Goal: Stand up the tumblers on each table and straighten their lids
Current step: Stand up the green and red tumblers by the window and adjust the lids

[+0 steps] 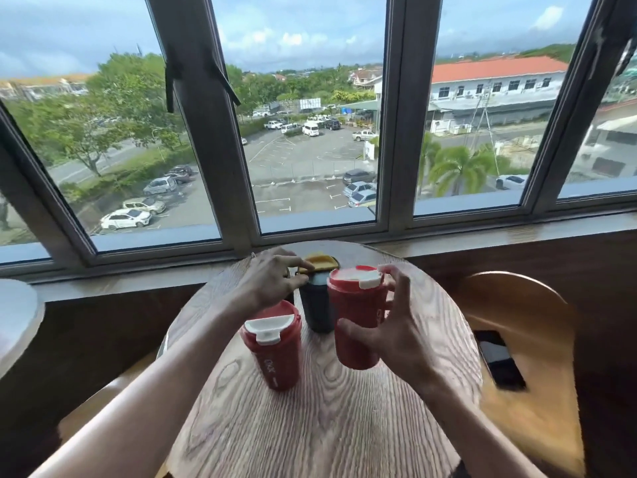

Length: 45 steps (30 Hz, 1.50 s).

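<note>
Three tumblers stand upright on a round wooden table (310,426). A red tumbler (272,350) with a white flip lid is at the front left, untouched. Behind it stands a dark tumbler (315,305) with a yellow lid (319,263); my left hand (272,281) pinches that lid at its left edge. A second red tumbler (355,322) with a white and red lid stands to the right. My right hand (393,329) wraps around its side, thumb in front and fingers up by the rim.
A wooden chair (537,391) to the right holds a dark phone (499,360). Part of a second table (17,315) shows at the left edge. A wooden sill and large windows (310,132) run behind the table.
</note>
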Tool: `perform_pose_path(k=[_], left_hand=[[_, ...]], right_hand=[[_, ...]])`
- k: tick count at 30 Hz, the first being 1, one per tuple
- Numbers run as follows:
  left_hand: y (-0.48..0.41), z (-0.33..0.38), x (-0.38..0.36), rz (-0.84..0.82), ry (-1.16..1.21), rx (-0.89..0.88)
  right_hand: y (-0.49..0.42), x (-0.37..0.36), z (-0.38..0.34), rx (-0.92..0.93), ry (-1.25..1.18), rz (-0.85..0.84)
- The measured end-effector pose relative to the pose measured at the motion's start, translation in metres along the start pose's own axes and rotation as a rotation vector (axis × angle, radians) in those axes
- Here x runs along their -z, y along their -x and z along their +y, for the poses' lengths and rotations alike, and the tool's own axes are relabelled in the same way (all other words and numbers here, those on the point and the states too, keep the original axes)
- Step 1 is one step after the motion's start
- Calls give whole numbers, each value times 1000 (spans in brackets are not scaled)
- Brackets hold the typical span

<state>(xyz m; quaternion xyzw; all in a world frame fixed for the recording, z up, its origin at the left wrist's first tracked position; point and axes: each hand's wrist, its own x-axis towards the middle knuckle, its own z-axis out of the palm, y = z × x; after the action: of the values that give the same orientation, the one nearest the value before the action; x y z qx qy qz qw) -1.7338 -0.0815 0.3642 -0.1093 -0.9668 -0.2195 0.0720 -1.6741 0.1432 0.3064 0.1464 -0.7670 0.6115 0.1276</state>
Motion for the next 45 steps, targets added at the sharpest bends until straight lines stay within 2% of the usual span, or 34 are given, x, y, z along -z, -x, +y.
perform_pose_path(k=[9, 17, 23, 29, 37, 43, 45], left_hand=[[0, 5, 6, -43, 66, 73], [1, 6, 8, -61, 93, 114], [-1, 6, 8, -69, 108, 113], [0, 5, 8, -68, 113, 102], [0, 8, 9, -72, 140, 92], [-1, 5, 7, -74, 118, 79], [2, 4, 4, 0, 124, 50]], right_hand=[[12, -43, 32, 149, 121, 20], [14, -48, 50, 148, 146, 23], [13, -45, 52, 125, 84, -39], [15, -44, 61, 8, 10, -106], [17, -46, 59, -52, 24, -93], [17, -32, 42, 60, -14, -53], [5, -27, 26, 90, -4, 0]])
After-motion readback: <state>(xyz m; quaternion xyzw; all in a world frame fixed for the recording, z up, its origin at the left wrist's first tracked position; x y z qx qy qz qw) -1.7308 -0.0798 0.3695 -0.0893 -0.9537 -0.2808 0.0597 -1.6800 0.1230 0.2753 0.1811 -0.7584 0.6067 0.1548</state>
